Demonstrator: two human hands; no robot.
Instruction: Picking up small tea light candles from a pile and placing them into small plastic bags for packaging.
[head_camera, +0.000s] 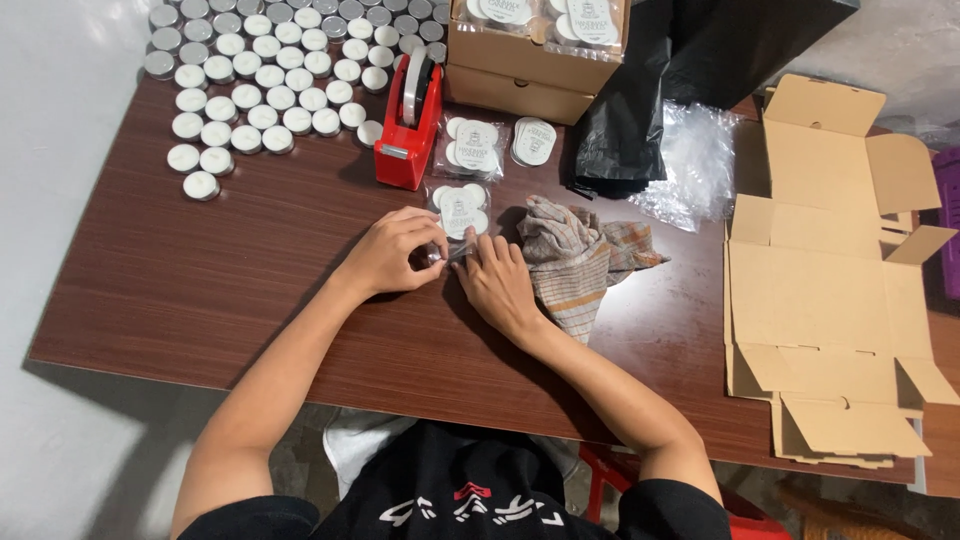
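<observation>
- The grip of the left hand is curled, its fingertips pinching the near edge of a small clear packet of tealights; the right hand lies flat beside it, its fingers pressing down on the same edge.
- The packet lies on the tabletop just beyond both hands, a round printed label on top. Held from both sides like this, the open end appears to be folded shut and kept from sliding.
- A red tape dispenser stands just behind the left hand, within easy reach.
- Two more filled packets lie behind the held one, with a stack of round labels beside them.
- A crumpled striped cloth touches the right hand's outer side and crowds that flank.
- Rows of loose white tealights fill the far left corner.
- A cardboard box of finished packets sits at the far edge, a black plastic bag and clear bags next to it.
- Flattened cardboard cartons cover the right end, well apart from the hands.
</observation>
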